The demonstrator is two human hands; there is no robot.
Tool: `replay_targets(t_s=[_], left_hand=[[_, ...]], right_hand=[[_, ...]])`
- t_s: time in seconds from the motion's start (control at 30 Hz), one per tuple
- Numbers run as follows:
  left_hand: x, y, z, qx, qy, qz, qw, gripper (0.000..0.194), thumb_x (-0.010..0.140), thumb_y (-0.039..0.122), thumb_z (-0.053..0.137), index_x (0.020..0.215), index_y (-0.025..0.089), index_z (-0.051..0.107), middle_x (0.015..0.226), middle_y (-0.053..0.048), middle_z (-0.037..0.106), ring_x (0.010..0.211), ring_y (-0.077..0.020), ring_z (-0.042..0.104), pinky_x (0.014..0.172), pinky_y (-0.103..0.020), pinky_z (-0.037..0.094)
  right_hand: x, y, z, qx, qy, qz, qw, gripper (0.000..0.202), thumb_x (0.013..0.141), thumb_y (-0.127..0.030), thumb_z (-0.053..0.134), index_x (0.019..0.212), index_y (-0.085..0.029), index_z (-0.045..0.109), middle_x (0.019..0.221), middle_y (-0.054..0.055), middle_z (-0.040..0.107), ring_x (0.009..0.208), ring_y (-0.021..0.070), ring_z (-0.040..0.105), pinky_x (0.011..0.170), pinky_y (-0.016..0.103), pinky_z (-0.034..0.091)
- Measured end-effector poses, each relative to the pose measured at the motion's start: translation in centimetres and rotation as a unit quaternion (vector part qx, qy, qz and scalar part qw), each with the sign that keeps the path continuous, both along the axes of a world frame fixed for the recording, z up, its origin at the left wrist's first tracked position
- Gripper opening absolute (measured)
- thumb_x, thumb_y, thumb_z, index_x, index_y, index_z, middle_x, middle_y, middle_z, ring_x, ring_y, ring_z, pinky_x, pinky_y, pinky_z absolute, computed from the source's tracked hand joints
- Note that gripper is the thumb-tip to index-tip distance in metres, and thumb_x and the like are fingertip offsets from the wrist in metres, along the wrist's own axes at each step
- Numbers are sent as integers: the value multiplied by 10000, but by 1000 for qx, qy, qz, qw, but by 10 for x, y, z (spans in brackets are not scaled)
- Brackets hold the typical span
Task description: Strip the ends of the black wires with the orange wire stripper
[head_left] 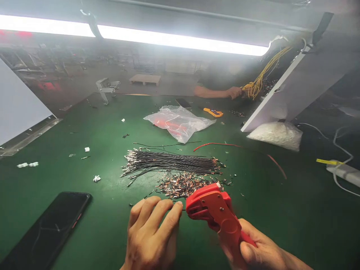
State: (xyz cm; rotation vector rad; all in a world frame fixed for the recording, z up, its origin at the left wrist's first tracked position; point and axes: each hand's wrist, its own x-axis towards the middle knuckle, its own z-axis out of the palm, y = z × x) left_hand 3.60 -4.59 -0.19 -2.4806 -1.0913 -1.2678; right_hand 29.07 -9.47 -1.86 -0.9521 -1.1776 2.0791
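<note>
My right hand (257,249) is wrapped round the handles of a red wire stripper (216,210), whose head points up and left. Just left of the tool's jaws, my left hand (154,228) is closed, thumb and fingers pinching a thin black wire that reaches the jaws (183,209). Most of that wire is hidden by the fingers. Beyond both hands lies a pile of short black and copper wire scraps (180,184). Behind the scraps a bundle of black wires (171,162) lies sideways, with metal terminals at its left end and bare copper at its right.
A black phone (50,228) lies at the left. Farther back are a clear plastic bag (181,123), a yellow-orange tool (213,112), a red wire (219,144) and a bag of white parts (277,135). Another person's hand (234,92) is near yellow wires (263,80).
</note>
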Motion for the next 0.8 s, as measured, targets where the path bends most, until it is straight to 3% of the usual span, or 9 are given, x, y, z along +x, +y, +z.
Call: replay_targets(t_s=[0.3, 0.5, 0.67, 0.8], left_hand=[[10, -4, 7, -45, -63, 10, 997, 125, 861, 56, 629, 880, 180, 622, 683, 31, 660, 704, -141, 556, 777, -315, 357], [8, -3, 7, -38, -83, 3, 996, 153, 856, 26, 597, 852, 176, 626, 670, 28, 669, 714, -145, 555, 782, -321, 372], [1, 1, 6, 8, -37, -12, 999, 194, 804, 30, 672, 947, 161, 657, 727, 17, 730, 742, -163, 604, 781, -325, 416], [3, 0, 5, -2, -65, -13, 998, 214, 805, -11, 627, 946, 147, 653, 746, -10, 731, 767, -181, 570, 791, -349, 426]], right_hand=[[-7, -2, -5, 35, 15, 2, 999, 626, 745, -784, 601, 673, -163, 552, 548, -75, 321, 475, 69, 279, 416, 188, 259], [-12, -15, -21, -6, 20, -105, 994, 635, 720, -781, 634, 659, -153, 563, 555, -87, 287, 454, 48, 214, 375, 174, 163], [-9, -12, -19, 9, 28, -54, 998, 625, 755, -779, 593, 705, -157, 547, 555, -90, 307, 460, 46, 246, 408, 174, 197], [-11, -13, -20, 2, 34, -85, 996, 644, 734, -800, 596, 694, -159, 553, 532, -96, 300, 430, 40, 236, 379, 177, 164]])
